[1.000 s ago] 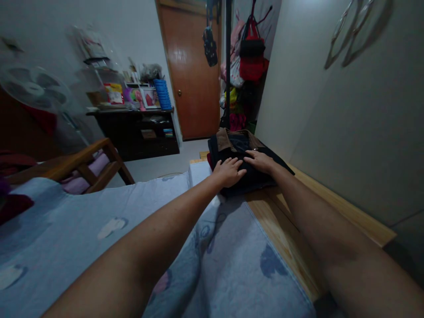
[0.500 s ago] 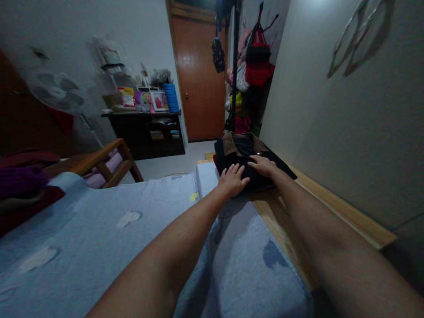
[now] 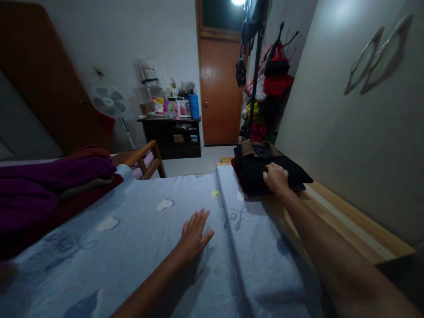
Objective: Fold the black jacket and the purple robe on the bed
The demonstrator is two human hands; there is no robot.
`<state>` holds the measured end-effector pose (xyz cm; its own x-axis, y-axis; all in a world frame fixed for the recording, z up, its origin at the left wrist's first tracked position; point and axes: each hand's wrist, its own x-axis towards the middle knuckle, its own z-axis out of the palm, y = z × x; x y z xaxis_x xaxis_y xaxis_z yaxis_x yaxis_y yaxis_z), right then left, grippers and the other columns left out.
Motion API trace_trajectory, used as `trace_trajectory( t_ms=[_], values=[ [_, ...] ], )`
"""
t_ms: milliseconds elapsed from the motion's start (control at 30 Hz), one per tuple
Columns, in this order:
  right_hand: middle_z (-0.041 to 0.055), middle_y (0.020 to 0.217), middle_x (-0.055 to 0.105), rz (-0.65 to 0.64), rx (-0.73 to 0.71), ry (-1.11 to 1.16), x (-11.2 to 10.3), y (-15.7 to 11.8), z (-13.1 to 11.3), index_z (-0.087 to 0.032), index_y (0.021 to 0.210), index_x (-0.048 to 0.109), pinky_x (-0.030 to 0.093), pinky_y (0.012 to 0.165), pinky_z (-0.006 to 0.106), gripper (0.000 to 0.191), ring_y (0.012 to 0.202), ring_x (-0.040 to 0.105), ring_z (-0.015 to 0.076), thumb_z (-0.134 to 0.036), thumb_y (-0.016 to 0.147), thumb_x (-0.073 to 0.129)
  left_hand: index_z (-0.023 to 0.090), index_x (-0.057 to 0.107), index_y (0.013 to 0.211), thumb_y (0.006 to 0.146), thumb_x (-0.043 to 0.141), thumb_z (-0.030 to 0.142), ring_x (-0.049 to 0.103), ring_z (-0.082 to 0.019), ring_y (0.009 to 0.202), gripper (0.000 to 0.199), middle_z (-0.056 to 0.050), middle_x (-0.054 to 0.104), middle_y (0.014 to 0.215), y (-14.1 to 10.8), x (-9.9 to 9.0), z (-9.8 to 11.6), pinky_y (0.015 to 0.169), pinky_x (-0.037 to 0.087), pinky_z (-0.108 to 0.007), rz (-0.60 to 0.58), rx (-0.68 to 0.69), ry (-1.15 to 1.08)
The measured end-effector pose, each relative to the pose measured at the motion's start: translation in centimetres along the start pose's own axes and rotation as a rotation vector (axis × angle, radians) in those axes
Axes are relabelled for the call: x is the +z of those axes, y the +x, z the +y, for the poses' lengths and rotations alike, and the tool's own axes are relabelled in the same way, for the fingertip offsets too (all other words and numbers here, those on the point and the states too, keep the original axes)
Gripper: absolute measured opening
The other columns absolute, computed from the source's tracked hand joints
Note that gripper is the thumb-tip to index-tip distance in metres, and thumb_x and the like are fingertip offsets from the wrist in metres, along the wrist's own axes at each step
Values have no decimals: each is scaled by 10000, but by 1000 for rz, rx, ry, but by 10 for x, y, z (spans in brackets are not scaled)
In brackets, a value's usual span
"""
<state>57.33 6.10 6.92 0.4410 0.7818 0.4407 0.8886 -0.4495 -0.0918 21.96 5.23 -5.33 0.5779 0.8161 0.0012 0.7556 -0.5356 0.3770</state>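
A folded black jacket (image 3: 253,170) with a brown collar lies on top of a small stack at the end of the bed, with dark red cloth showing at its left side. On its front rests my right hand (image 3: 276,177), fingers bent in and closed on the fabric; the fingertips are partly hidden. My left hand (image 3: 196,234) is away from the jacket, over the pale blue bed sheet (image 3: 139,247). Its fingers are stretched out and it holds nothing. Whether it touches the sheet I cannot tell.
Purple and red cloths (image 3: 62,181) are heaped at the left of the bed. A wooden ledge (image 3: 351,221) runs along the cabinet (image 3: 334,110) on the right. Beyond the bed stand a wooden chair (image 3: 154,154), a fan (image 3: 111,102), a dark shelf unit (image 3: 155,139) and a door (image 3: 220,88).
My left hand has come off the jacket and moved back over the bed sheet. The right hand stays on the jacket, its fingers now bent in. The view has turned left.
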Motion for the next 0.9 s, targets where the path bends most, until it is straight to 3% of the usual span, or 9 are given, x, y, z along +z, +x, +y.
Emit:
trace_trajectory(
  t_ms=[167, 333, 467, 600, 733, 900],
  values=[
    [117, 1334, 533, -78, -99, 176, -15, -59, -58, -193, 1142, 642, 352, 970, 405, 326, 1207, 467, 282, -282, 846, 538, 225, 356, 1478, 933, 396, 415, 216, -289, 1449, 578, -104, 278, 1565, -88, 6, -68, 1135, 227, -541, 110, -168, 52],
    [119, 1324, 546, -280, -316, 402, -17, -142, -138, -188, 1160, 632, 350, 1018, 387, 354, 1229, 471, 260, -288, 824, 589, 148, 343, 1482, 928, 363, 409, 207, -270, 1454, 613, -122, 255, 1568, -138, 9, -89, 1146, 211, -525, 65, -322, 144],
    [124, 1397, 496, -399, -409, 478, -1, -209, -186, -188, 1231, 598, 323, 1062, 379, 433, 1297, 428, 256, -290, 811, 623, 141, 384, 1462, 925, 362, 407, 231, -268, 1447, 600, -121, 293, 1553, -156, 14, -85, 1155, 174, -519, 62, -321, 252],
    [162, 1404, 487, -442, -385, 451, 22, -256, -210, -150, 1288, 561, 308, 1081, 386, 495, 1296, 434, 273, -265, 810, 617, 155, 419, 1444, 934, 360, 399, 251, -269, 1439, 569, -102, 335, 1537, -164, 14, -76, 1160, 160, -504, 132, -256, 336],
    [135, 1354, 527, -351, -347, 418, 40, -280, -216, -160, 1207, 599, 274, 1102, 387, 384, 1282, 430, 258, -278, 843, 581, 154, 437, 1432, 938, 375, 382, 279, -278, 1426, 547, -106, 358, 1525, -166, 13, -71, 1149, 184, -515, 176, -244, 352],
    [111, 1352, 530, -253, -353, 385, 45, -289, -216, -186, 1204, 590, 236, 1117, 383, 346, 1284, 412, 237, -298, 881, 536, 160, 452, 1420, 936, 392, 380, 286, -281, 1422, 535, -104, 379, 1516, -167, 13, -70, 1148, 187, -523, 217, -239, 333]
  ],
)
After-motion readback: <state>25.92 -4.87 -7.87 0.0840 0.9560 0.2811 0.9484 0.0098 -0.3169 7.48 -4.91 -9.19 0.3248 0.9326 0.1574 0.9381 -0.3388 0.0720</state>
